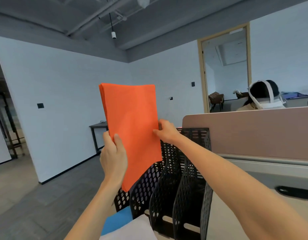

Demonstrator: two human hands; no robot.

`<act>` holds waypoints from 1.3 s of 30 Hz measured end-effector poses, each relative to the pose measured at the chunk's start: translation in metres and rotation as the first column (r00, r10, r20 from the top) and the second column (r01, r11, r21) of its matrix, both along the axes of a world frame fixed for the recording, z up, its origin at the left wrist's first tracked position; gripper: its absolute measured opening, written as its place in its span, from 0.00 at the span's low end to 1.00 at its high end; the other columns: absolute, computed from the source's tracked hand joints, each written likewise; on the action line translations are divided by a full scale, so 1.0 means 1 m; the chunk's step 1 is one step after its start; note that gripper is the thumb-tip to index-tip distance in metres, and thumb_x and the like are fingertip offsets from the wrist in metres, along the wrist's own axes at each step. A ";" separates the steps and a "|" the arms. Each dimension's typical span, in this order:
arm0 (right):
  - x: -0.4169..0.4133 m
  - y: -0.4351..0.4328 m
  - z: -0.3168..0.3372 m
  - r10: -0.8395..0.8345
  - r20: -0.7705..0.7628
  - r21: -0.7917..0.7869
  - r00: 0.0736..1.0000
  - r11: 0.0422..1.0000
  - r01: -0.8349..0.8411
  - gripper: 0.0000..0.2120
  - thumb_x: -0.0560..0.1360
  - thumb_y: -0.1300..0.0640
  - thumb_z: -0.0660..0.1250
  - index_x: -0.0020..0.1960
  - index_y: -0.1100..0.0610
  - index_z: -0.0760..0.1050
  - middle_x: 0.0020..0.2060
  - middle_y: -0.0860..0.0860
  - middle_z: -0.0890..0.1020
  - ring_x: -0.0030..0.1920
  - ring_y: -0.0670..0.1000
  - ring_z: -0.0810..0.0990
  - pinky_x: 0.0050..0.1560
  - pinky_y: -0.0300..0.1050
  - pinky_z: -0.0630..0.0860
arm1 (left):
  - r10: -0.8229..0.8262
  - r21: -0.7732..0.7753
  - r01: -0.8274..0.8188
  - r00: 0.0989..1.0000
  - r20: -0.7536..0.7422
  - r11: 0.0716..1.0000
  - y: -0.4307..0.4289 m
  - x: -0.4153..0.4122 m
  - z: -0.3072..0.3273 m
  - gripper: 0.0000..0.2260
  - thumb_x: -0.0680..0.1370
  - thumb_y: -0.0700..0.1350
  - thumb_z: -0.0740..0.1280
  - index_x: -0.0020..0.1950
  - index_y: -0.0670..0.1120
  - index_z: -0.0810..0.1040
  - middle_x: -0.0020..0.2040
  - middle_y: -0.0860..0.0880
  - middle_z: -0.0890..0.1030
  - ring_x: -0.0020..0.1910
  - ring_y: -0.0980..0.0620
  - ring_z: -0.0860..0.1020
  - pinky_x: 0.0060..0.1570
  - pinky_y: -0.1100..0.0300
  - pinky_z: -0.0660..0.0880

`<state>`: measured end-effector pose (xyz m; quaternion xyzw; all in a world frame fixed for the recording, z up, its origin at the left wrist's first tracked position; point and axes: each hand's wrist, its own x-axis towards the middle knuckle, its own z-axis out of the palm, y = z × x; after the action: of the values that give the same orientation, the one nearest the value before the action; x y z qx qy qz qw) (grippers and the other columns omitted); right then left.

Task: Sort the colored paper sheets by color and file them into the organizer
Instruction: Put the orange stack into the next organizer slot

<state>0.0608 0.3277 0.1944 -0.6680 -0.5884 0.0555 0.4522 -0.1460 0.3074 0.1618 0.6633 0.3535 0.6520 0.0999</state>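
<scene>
Orange paper stack [130, 125] upright at frame centre, left hand [113, 156] clamped on its lower left edge, right hand [166, 130] pinching its right edge, black organizer [181, 179] just below, blue sheet [117, 220] at bottom.

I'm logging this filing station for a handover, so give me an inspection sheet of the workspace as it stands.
Surface: pale desk top, mostly bare.
Job's things: stack of orange paper sheets held upright above black perforated file organizer; blue sheet and white sheet lie by its base.
Clutter: nothing seen.
Hands: left hand and right hand both grip the orange stack.
Cables: nothing seen.
Surroundings: pinkish desk partition, seated person behind it.
</scene>
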 end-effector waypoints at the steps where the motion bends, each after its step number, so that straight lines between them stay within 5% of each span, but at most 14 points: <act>1: -0.003 0.004 0.002 -0.016 0.009 -0.003 1.000 1.000 0.016 0.09 0.77 0.55 0.64 0.54 0.58 0.71 0.44 0.52 0.76 0.46 0.55 0.77 0.45 0.48 0.74 | -0.004 -0.011 0.004 1.000 0.006 1.000 0.003 -0.001 -0.002 0.05 0.84 0.49 0.51 0.51 0.53 0.64 0.33 0.48 0.70 0.32 0.45 0.72 0.36 0.48 0.69; 4: -0.004 0.017 -0.005 -0.074 -0.019 -0.043 0.997 0.996 0.073 0.12 0.74 0.55 0.61 0.56 0.58 0.69 0.48 0.55 0.78 0.47 0.58 0.80 0.48 0.54 0.79 | -0.053 -0.089 0.048 0.997 -0.048 0.995 0.020 0.005 -0.015 0.09 0.84 0.49 0.51 0.45 0.48 0.62 0.36 0.47 0.69 0.36 0.44 0.70 0.38 0.45 0.68; 10: 0.013 0.027 -0.002 -0.047 -0.461 -0.011 0.886 0.999 0.047 0.16 0.78 0.64 0.57 0.65 0.63 0.67 0.55 0.59 0.77 0.41 0.56 0.84 0.38 0.53 0.83 | -0.117 -0.122 0.088 0.960 -0.254 0.989 0.039 0.032 -0.031 0.13 0.83 0.46 0.51 0.38 0.51 0.58 0.32 0.51 0.66 0.32 0.52 0.64 0.36 0.53 0.63; 20: 0.040 0.046 0.009 -0.038 -0.496 -0.032 0.868 0.999 0.025 0.18 0.78 0.63 0.57 0.68 0.62 0.65 0.59 0.60 0.75 0.42 0.59 0.85 0.42 0.54 0.83 | -0.060 -0.046 0.047 0.937 -0.343 0.998 0.047 0.056 -0.042 0.13 0.83 0.41 0.53 0.38 0.51 0.59 0.35 0.50 0.71 0.39 0.53 0.68 0.48 0.52 0.67; 24: 0.045 0.053 0.002 -0.046 -0.540 -0.033 0.841 0.999 0.033 0.19 0.76 0.65 0.57 0.67 0.62 0.66 0.51 0.58 0.77 0.40 0.57 0.85 0.42 0.52 0.84 | 0.013 -0.036 -0.034 0.882 -0.471 0.999 0.058 0.055 -0.052 0.09 0.82 0.42 0.56 0.42 0.48 0.63 0.36 0.52 0.70 0.38 0.54 0.68 0.54 0.50 0.69; 27: 0.049 0.057 -0.001 -0.042 -0.585 0.007 0.810 0.998 0.057 0.18 0.77 0.68 0.59 0.66 0.60 0.67 0.59 0.60 0.74 0.41 0.57 0.84 0.42 0.53 0.84 | 0.020 -0.092 -0.095 0.795 -0.607 0.991 0.071 0.057 -0.064 0.07 0.81 0.47 0.58 0.54 0.44 0.69 0.49 0.49 0.76 0.53 0.48 0.72 0.65 0.48 0.66; 31: 0.045 0.053 -0.005 -0.074 -0.508 0.022 0.858 0.995 0.099 0.19 0.75 0.67 0.61 0.65 0.58 0.68 0.60 0.56 0.72 0.42 0.53 0.82 0.44 0.51 0.83 | -0.009 -0.148 -0.099 0.804 -0.594 0.984 0.070 0.060 -0.064 0.17 0.80 0.47 0.59 0.66 0.39 0.69 0.60 0.43 0.76 0.62 0.43 0.71 0.64 0.47 0.67; 35: 0.031 0.036 -0.009 -0.073 -0.259 0.042 0.963 0.995 0.087 0.22 0.73 0.64 0.62 0.67 0.56 0.70 0.62 0.54 0.75 0.60 0.54 0.77 0.59 0.51 0.77 | -0.055 -0.167 -0.040 0.848 -0.528 0.985 0.057 0.057 -0.056 0.22 0.80 0.46 0.60 0.73 0.41 0.65 0.69 0.44 0.72 0.69 0.44 0.67 0.68 0.48 0.65; 39: 0.012 0.001 -0.012 -0.076 -0.099 0.095 0.992 0.992 0.086 0.20 0.75 0.64 0.61 0.66 0.58 0.72 0.61 0.54 0.78 0.61 0.53 0.76 0.62 0.48 0.73 | -0.108 -0.199 0.006 0.859 -0.501 0.980 0.035 0.045 -0.048 0.24 0.80 0.45 0.61 0.75 0.42 0.62 0.72 0.44 0.68 0.73 0.45 0.63 0.69 0.49 0.65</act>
<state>0.0732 0.3290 0.1821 -0.6648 -0.5405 0.0398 0.5141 -0.1006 0.3429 0.1134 0.8094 0.4082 0.4135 0.0853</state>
